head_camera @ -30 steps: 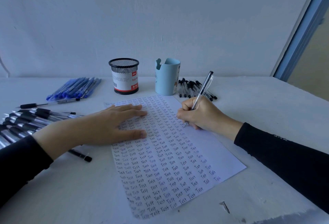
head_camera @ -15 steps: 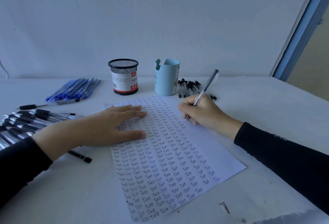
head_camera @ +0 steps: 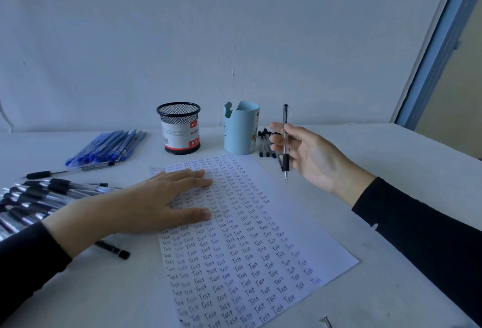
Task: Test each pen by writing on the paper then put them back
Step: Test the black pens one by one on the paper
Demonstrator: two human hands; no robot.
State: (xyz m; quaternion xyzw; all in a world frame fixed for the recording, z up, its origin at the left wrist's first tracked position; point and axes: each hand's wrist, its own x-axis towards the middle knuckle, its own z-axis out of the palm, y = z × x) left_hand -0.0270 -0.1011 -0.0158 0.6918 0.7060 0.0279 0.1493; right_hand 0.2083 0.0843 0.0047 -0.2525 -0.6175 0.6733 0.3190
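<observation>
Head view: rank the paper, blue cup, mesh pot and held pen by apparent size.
Paper, by far the largest.
Blue cup and mesh pot: alike, not ranked.
Held pen: smallest, long but thin.

A plain office-like desk — white table (head_camera: 391, 160), bare wall (head_camera: 234, 27), mesh pen holder (head_camera: 179, 128), pen piles.

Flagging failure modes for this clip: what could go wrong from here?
1. The pen hangs loosely in the right hand, tip down; it could slip and mark the paper.
2. Put down carelessly, it may scatter the black pens by the blue cup.
</observation>
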